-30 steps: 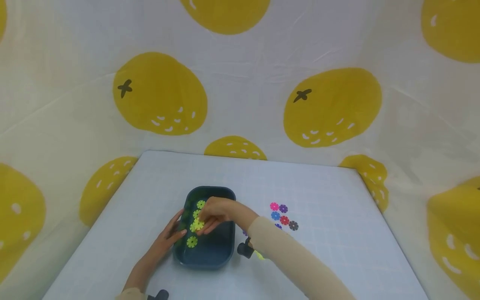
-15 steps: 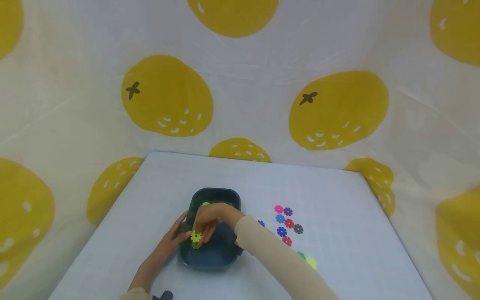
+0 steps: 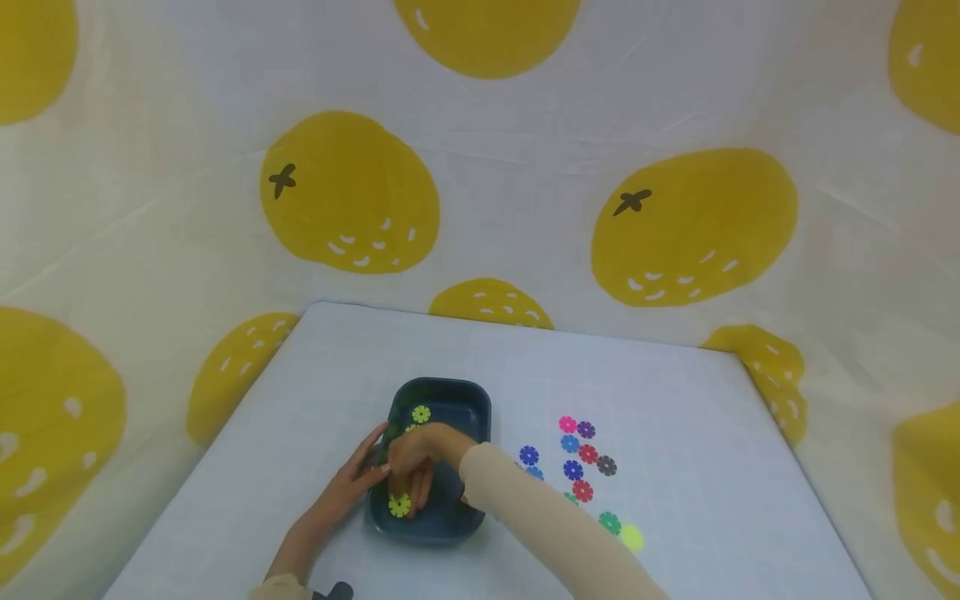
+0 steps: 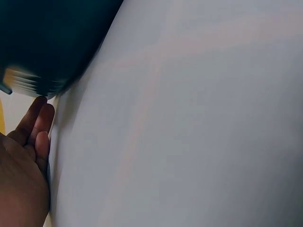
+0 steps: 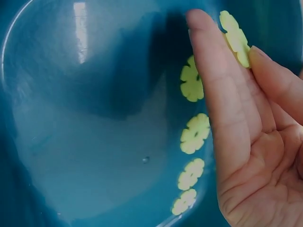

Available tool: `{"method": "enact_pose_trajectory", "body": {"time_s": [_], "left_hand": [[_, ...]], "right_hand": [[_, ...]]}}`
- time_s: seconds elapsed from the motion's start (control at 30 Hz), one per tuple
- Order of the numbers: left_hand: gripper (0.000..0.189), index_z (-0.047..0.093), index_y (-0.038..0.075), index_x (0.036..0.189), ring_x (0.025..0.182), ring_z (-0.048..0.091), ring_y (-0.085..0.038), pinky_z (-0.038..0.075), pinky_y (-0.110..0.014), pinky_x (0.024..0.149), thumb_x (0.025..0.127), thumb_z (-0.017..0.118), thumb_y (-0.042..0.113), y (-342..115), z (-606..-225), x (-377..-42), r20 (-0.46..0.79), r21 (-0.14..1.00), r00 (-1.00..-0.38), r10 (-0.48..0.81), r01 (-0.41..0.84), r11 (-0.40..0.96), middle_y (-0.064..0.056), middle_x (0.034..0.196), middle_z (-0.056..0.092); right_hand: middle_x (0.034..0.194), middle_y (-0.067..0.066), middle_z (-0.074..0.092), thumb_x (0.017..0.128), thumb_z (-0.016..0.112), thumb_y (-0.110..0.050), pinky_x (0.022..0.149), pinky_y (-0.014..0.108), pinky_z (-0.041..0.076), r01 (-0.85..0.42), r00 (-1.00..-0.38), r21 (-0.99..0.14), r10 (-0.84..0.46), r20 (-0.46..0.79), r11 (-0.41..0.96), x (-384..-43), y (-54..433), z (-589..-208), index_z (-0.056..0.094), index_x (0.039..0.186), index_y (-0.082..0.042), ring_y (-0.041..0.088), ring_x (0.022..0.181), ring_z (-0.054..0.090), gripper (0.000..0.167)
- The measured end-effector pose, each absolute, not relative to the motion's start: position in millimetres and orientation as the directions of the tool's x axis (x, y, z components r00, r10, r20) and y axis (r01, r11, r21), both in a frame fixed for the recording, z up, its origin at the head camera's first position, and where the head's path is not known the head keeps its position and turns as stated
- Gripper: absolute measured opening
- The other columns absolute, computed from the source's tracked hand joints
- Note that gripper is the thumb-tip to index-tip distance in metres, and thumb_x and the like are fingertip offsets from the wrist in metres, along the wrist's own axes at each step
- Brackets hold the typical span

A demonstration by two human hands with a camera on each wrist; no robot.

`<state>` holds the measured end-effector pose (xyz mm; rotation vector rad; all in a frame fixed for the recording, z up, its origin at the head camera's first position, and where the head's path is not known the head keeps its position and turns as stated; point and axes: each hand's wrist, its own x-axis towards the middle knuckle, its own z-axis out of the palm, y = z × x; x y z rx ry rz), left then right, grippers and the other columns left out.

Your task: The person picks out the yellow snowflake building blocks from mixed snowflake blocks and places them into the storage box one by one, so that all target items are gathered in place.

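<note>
Inside a dark teal plastic tray [image 3: 450,523], my right hand [image 3: 420,454] pinches a yellow-green flower-shaped disc [image 5: 235,40] between thumb and fingers. The disc stands on edge in the right wrist view, near the tray's left wall. A row of similar yellow-green discs [image 5: 195,134] lies along that wall, part of it covered by the right hand in the head view. At the tray's left side is my left hand [image 3: 352,483], fingers fairly straight against the outer wall and thumb at the rim. The left wrist view shows its fingertips [image 4: 41,100] touching the tray's outside.
Right of the tray, several loose flower discs [image 3: 582,490] in pink, purple, blue, red, grey and green lie on the white tabletop [image 3: 697,467]. A bright yellow disc [image 3: 632,537] is nearest the front. A fruit-printed cloth [image 3: 517,167] hangs behind.
My right hand has moved down the tray toward its near end, carrying the pinched disc. The left hand stays at the left wall. The whole head view has shifted slightly.
</note>
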<state>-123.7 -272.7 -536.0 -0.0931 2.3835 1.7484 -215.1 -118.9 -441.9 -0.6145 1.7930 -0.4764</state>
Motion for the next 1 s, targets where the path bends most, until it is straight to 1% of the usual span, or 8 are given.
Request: {"method": "enact_pose_trajectory", "body": {"time_s": [0.17,0.33,0.43,0.53,0.67,0.77,0.87,1.0], "left_hand": [[0.069,0.024,0.034,0.157,0.150,0.020,-0.042,0.019,-0.063,0.120,0.098,0.059,0.035,-269,-534,-123,-0.178,0.943,-0.982,0.060,-0.153,0.296,-0.009,0.166,0.019],[0.069,0.024,0.032,0.157,0.149,0.023,-0.042,0.021,-0.063,0.119,0.099,0.060,0.034,-267,-533,-123,-0.161,0.941,-0.985,0.060,-0.135,0.310,-0.010,0.166,0.020],[0.070,0.023,0.033,0.157,0.148,0.024,-0.041,0.022,-0.062,0.119,0.098,0.060,0.036,-267,-532,-122,-0.167,0.938,-0.984,0.053,-0.142,0.317,-0.009,0.165,0.021],[0.069,0.023,0.036,0.157,0.148,0.024,-0.040,0.022,-0.062,0.119,0.098,0.060,0.038,-267,-532,-122,-0.185,0.934,-0.981,0.049,-0.160,0.318,-0.008,0.165,0.021],[0.069,0.023,0.038,0.156,0.148,0.025,-0.041,0.024,-0.064,0.117,0.098,0.060,0.040,-267,-532,-122,-0.201,0.931,-0.979,0.045,-0.176,0.319,-0.011,0.164,0.024],[0.070,0.023,0.039,0.156,0.147,0.026,-0.041,0.025,-0.064,0.116,0.097,0.060,0.042,-267,-531,-122,-0.211,0.929,-0.977,0.041,-0.188,0.319,-0.013,0.163,0.026],[0.070,0.023,0.039,0.156,0.148,0.025,-0.041,0.024,-0.064,0.117,0.097,0.061,0.042,-268,-531,-122,-0.223,0.927,-0.974,0.034,-0.201,0.316,-0.013,0.163,0.026],[0.070,0.022,0.039,0.156,0.148,0.024,-0.042,0.023,-0.064,0.118,0.097,0.060,0.042,-270,-531,-122,-0.229,0.923,-0.973,0.024,-0.209,0.324,-0.013,0.164,0.023]], "right_hand": [[0.079,0.020,0.075,0.094,0.064,-0.006,0.069,0.037,0.062,-0.161,-0.252,-0.589,-0.610,-0.751,0.792,-211,-117,-444,0.072,0.086,0.001,0.031,0.072,0.075,0.013],[0.079,0.021,0.074,0.093,0.063,-0.001,0.065,0.037,0.062,-0.129,-0.262,-0.608,-0.619,-0.741,0.783,-208,-115,-446,0.074,0.086,0.004,0.032,0.073,0.075,0.014],[0.078,0.021,0.074,0.093,0.061,-0.001,0.067,0.038,0.062,-0.129,-0.282,-0.620,-0.628,-0.725,0.774,-207,-114,-445,0.075,0.084,0.005,0.032,0.073,0.075,0.017],[0.076,0.020,0.074,0.092,0.062,-0.002,0.070,0.040,0.062,-0.147,-0.318,-0.622,-0.632,-0.707,0.769,-206,-112,-442,0.075,0.081,0.006,0.032,0.072,0.075,0.019],[0.076,0.020,0.074,0.091,0.064,-0.002,0.076,0.044,0.061,-0.149,-0.350,-0.635,-0.641,-0.683,0.758,-207,-107,-436,0.076,0.080,0.007,0.032,0.071,0.075,0.019],[0.078,0.021,0.074,0.091,0.063,-0.002,0.078,0.048,0.060,-0.121,-0.350,-0.670,-0.663,-0.661,0.732,-210,-101,-433,0.075,0.083,0.009,0.034,0.072,0.074,0.018],[0.080,0.022,0.074,0.091,0.063,-0.003,0.075,0.047,0.060,-0.097,-0.347,-0.715,-0.696,-0.628,0.693,-214,-93,-429,0.074,0.087,0.010,0.034,0.073,0.075,0.018],[0.083,0.023,0.074,0.093,0.063,-0.008,0.070,0.041,0.062,-0.069,-0.341,-0.776,-0.746,-0.572,0.627,-221,-79,-422,0.074,0.092,0.010,0.032,0.073,0.075,0.021]]}}
